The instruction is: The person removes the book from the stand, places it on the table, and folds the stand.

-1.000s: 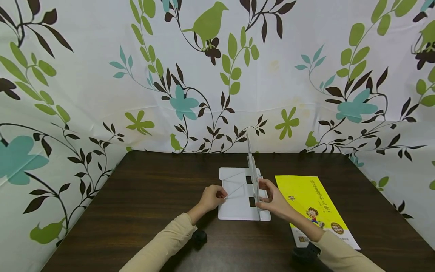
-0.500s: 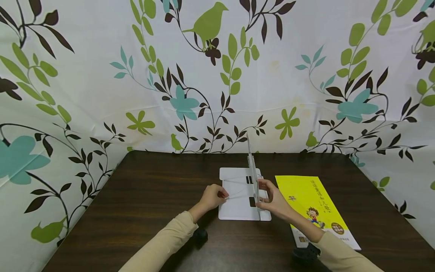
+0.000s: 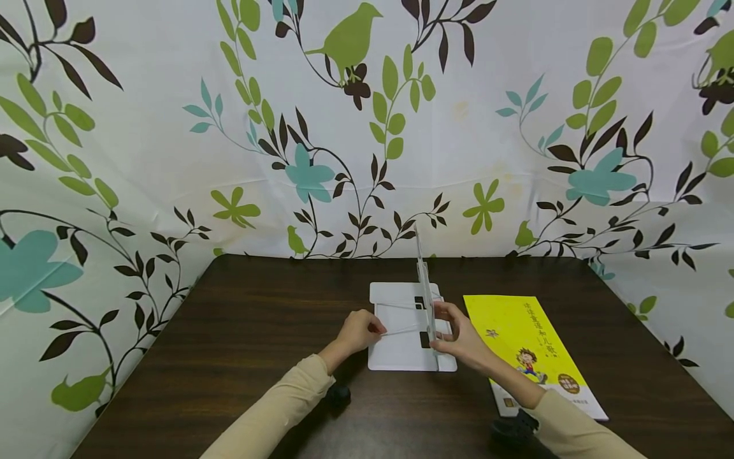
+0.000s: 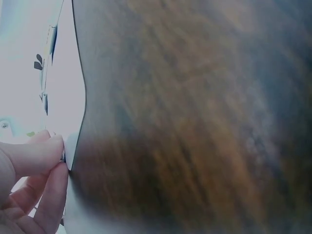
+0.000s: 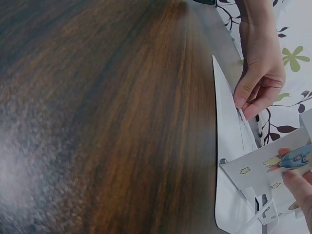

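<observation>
A white book stand lies on the dark wooden table, its flat base plate (image 3: 401, 356) down and its thin panel (image 3: 425, 280) standing upright near the right side. My left hand (image 3: 355, 331) pinches a thin wire support (image 3: 401, 330) between thumb and fingers at the base's left edge. The wire runs low over the base towards dark slots beside the panel. With thumb and fingers spread along its right side, my right hand (image 3: 463, 336) holds the panel upright. In the right wrist view, the panel face (image 5: 253, 168) shows printed drawings, with right-hand fingers (image 5: 298, 187) on it.
A yellow book (image 3: 507, 319) with a cartoon figure lies to the right of the stand, partly under my right forearm. A patterned cloth (image 3: 367, 127) hangs behind the table (image 3: 275, 306). Black wrist devices (image 3: 338, 396) show below both sleeves.
The wire has swung from a steep slant to a flatter line, lower over the base. My left hand has hardly moved; my right hand keeps its hold on the panel.
</observation>
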{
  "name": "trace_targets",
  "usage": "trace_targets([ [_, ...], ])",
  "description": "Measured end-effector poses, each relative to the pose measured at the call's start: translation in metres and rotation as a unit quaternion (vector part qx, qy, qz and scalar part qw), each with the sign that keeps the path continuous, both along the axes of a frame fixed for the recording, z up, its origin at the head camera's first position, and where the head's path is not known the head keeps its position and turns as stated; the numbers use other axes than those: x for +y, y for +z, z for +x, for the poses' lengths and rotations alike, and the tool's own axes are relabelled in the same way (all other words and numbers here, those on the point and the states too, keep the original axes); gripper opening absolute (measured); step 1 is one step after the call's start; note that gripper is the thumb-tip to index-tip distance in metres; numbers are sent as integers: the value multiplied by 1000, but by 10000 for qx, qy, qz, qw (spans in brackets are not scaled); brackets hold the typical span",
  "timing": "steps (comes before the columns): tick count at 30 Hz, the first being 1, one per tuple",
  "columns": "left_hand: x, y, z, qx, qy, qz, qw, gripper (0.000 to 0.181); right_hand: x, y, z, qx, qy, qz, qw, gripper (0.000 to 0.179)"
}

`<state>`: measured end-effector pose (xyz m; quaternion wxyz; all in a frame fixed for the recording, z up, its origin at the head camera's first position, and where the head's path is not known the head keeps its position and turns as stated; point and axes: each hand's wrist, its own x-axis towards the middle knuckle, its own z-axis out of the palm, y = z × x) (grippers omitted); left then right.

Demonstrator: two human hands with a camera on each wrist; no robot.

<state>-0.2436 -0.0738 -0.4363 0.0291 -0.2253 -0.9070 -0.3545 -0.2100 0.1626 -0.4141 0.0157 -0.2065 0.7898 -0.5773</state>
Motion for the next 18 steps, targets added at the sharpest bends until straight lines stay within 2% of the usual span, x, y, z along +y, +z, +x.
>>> trace_targets([
  [9, -3, -1, 0, -260, -52, 408, 9988, 10, 0, 1, 0, -20, 11, -5, 10000, 64],
  [18, -13, 3, -2, -654, -340, 652, 9951, 24, -1, 1, 0, -6, 4, 16, 10000, 62],
])
